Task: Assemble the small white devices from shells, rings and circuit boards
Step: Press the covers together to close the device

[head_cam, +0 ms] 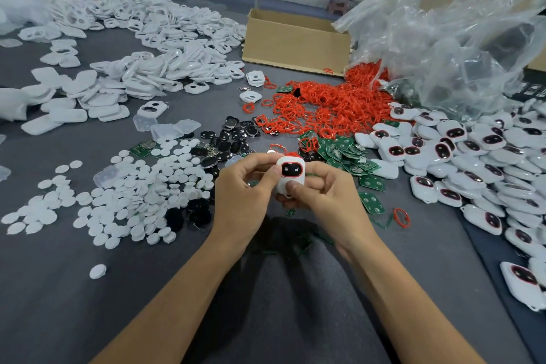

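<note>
A small white device (291,172) with a black face framed by a red ring is held upright between both hands above the grey table. My left hand (245,186) pinches its left edge with thumb and fingers. My right hand (322,190) grips its lower right, thumb pressed on the front. Behind it lie a heap of red rings (331,106), green circuit boards (345,151) and black oval inserts (233,139). White shells (153,53) are piled at the back left.
Finished white devices (478,162) are heaped along the right. White round discs (133,195) cover the left middle of the grey table (88,304). A cardboard box (295,41) and a crumpled clear plastic bag (461,32) stand at the back.
</note>
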`<control>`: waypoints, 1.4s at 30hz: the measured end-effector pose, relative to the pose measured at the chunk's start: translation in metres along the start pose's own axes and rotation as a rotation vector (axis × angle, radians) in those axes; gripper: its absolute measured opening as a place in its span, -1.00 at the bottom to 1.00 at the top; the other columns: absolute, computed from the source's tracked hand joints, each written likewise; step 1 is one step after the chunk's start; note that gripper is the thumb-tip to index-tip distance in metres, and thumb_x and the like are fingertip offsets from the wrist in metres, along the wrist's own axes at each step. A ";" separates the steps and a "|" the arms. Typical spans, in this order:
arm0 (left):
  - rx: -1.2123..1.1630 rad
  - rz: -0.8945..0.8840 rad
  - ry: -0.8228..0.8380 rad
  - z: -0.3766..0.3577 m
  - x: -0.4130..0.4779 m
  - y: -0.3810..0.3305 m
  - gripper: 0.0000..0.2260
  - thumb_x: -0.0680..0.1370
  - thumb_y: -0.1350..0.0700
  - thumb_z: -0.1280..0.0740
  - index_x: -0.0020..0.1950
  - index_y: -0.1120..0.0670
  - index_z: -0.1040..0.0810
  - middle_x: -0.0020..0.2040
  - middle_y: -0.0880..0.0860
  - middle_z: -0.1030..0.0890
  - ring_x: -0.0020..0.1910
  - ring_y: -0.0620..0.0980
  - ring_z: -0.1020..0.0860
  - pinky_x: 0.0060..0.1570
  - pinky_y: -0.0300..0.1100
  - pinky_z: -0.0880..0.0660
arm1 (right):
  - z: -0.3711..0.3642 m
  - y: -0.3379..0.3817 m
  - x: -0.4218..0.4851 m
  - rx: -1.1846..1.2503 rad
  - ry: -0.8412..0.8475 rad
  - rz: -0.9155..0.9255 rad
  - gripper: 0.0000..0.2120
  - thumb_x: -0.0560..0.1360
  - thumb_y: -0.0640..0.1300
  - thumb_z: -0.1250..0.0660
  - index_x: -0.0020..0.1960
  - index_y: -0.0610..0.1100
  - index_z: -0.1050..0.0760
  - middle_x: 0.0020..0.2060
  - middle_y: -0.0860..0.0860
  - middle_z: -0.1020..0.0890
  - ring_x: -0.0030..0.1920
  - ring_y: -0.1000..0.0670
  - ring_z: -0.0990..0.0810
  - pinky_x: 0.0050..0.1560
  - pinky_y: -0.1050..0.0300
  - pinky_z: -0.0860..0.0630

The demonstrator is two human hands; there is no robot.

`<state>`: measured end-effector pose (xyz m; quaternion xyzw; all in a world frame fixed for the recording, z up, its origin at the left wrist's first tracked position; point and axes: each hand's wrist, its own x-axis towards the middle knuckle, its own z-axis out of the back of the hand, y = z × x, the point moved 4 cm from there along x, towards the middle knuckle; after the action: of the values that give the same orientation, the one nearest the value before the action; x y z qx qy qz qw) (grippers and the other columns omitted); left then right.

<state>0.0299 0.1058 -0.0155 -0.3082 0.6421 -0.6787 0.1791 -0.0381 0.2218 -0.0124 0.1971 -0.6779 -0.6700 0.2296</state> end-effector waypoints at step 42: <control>0.029 -0.092 -0.155 -0.001 0.000 -0.005 -0.73 0.50 0.29 -0.42 -0.15 -0.12 -0.63 -0.27 -0.19 -0.65 -0.26 -0.20 -0.61 -0.26 -0.45 -0.46 | 0.019 0.056 0.117 -0.561 -0.035 0.048 -0.57 0.46 -0.44 -0.25 0.23 -0.09 -0.55 0.16 0.04 -0.62 0.19 0.09 -0.56 0.23 0.18 -0.45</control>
<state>0.0304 0.1073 -0.0103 -0.3863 0.6018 -0.6695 0.2012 -0.1426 0.1710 0.0490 0.0980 -0.4742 -0.8291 0.2794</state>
